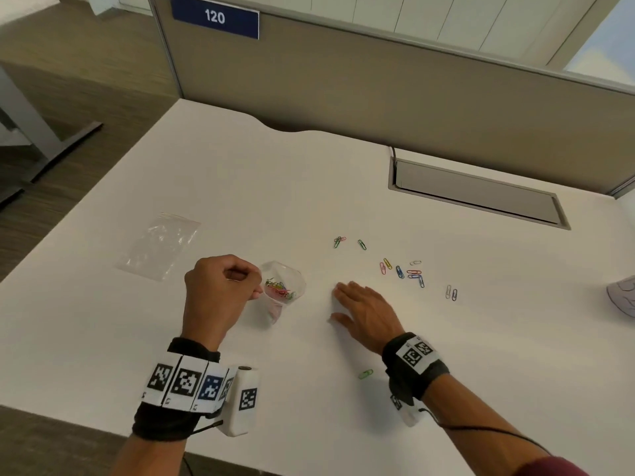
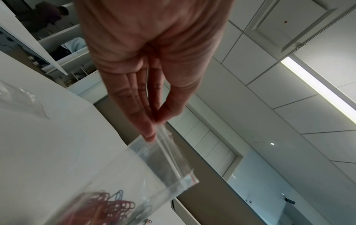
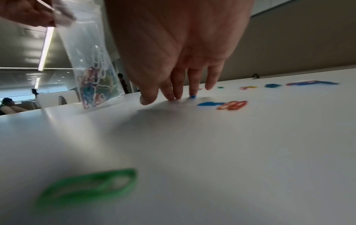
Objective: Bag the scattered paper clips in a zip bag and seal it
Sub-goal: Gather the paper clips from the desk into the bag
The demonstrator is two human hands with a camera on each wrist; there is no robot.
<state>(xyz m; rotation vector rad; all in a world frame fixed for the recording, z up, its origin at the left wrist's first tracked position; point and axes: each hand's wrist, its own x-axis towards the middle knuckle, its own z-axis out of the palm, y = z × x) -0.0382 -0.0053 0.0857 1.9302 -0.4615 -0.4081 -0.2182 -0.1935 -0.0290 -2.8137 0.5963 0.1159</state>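
Note:
My left hand pinches the rim of a clear zip bag between thumb and fingers and holds its mouth open above the white table. Several coloured paper clips lie inside the bag. My right hand reaches over the table with straight fingers whose tips touch the surface; it holds nothing. Loose clips lie scattered beyond it to the right, with a few more farther back. One green clip lies near my right wrist, large and blurred in the right wrist view.
A second, flat zip bag lies on the table to the left. A grey cable hatch is set into the table at the back right, before a partition wall. A pale object shows at the right edge.

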